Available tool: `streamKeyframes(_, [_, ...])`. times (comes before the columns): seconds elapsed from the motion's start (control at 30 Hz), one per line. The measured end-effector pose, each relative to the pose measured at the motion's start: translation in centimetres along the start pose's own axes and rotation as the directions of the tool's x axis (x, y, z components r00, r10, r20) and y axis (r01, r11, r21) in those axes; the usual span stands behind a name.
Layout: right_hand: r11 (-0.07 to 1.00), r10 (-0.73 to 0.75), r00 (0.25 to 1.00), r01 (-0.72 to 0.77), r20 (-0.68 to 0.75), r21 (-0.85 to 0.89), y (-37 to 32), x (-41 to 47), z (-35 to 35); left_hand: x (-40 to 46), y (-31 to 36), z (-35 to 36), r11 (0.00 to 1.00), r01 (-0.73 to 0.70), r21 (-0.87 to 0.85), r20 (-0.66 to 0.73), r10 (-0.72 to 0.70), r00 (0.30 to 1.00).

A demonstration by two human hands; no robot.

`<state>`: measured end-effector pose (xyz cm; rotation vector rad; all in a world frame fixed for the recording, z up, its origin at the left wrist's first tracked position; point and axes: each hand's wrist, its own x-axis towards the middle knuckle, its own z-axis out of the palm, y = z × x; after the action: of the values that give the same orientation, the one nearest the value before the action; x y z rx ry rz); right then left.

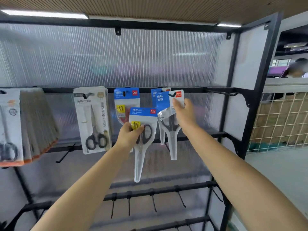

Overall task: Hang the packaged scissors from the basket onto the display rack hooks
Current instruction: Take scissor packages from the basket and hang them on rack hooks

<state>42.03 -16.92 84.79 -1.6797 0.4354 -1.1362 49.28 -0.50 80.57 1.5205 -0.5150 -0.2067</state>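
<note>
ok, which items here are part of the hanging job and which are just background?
In the job:
- left hand gripping a blue-topped scissors pack
- right hand holding a second pack at the top rail hook

Background:
- white-carded scissors already hung
- orange-edged packs
- wire mesh

I see a display rack ahead with hooks along its upper bar. From left to right hang a thick stack of packs, a single scissors pack, then another. My left hand holds a pack before that one; my right hand holds a pack at the next hook.
</note>
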Motion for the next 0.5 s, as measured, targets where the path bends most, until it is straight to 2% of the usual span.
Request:
streamKeyframes(0.2, [1.0,0.011,1.0,-0.011,0.007,-0.027,1.3,2.7,1.6,0.4,-0.6,-0.5,1.0,0.0,0.0,-0.026,0.0,1.0])
streamKeyframes(0.5, [0.987,0.027,0.996,-0.013,0.086,-0.163,3.3,6.2,3.3,1.0,0.0,-0.6,1.0,-0.024,0.017,-0.066,0.025,0.998])
